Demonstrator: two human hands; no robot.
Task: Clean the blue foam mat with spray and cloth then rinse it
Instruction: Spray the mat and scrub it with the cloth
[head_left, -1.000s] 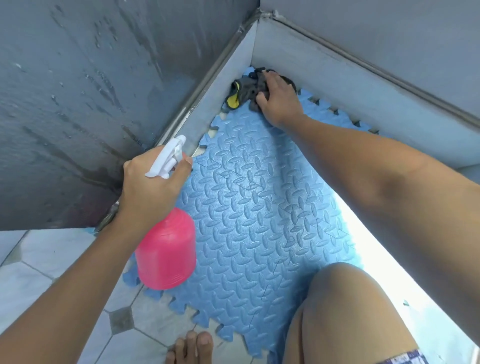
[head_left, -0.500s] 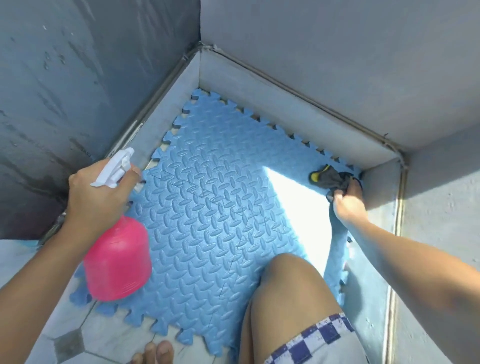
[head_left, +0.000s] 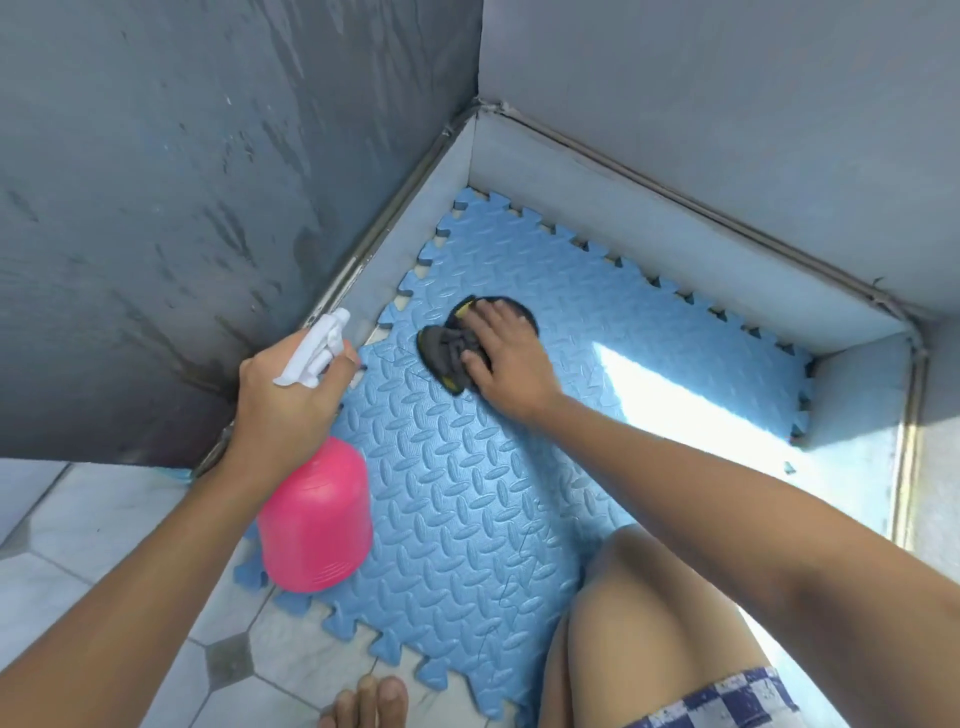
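Note:
A blue foam mat (head_left: 467, 493) with a ribbed pattern and puzzle edges lies flat in a grey corner recess. My right hand (head_left: 506, 356) presses a dark grey cloth with yellow trim (head_left: 449, 348) onto the mat's left-middle area. My left hand (head_left: 283, 400) grips a pink spray bottle (head_left: 317, 519) by its white trigger head (head_left: 317, 348), held above the mat's left edge with the nozzle pointing toward the far corner.
Grey walls and a raised ledge (head_left: 675, 249) border the mat on the left, far and right sides. White tiled floor (head_left: 104, 519) lies at lower left. My bare knee (head_left: 649, 597) and toes (head_left: 369, 701) sit at the mat's near edge. A sunlit patch (head_left: 675, 400) falls on the mat's right.
My right hand swept the cloth from the mat's far-right corner back to the left-middle area. The spray bottle stays in my left hand over the left edge.

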